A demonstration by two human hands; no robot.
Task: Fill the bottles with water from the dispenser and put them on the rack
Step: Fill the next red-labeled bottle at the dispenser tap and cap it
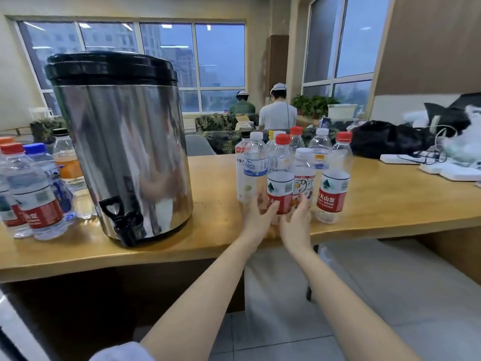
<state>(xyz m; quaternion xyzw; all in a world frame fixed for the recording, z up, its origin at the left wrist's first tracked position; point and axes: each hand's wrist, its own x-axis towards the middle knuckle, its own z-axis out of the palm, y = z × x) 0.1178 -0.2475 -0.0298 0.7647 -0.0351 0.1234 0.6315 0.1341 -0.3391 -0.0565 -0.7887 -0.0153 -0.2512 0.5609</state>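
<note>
A cluster of empty plastic bottles stands on the wooden table (203,246). At its front is a red-capped bottle (280,183) with a red and white label. My left hand (256,217) grips its lower part from the left, thumb on the red label and fingers behind. My right hand (296,222) touches its right side with fairly straight fingers. To the left stands the steel dispenser (122,142) with a black lid, its black tap (122,217) near the table's front edge. No rack is in view.
Several bottles holding liquid (33,194) stand left of the dispenser. Another red-capped bottle (333,178) stands right of my hands. A black bag (385,139), cables and white items lie at the table's far right. Two people (277,113) sit by the window.
</note>
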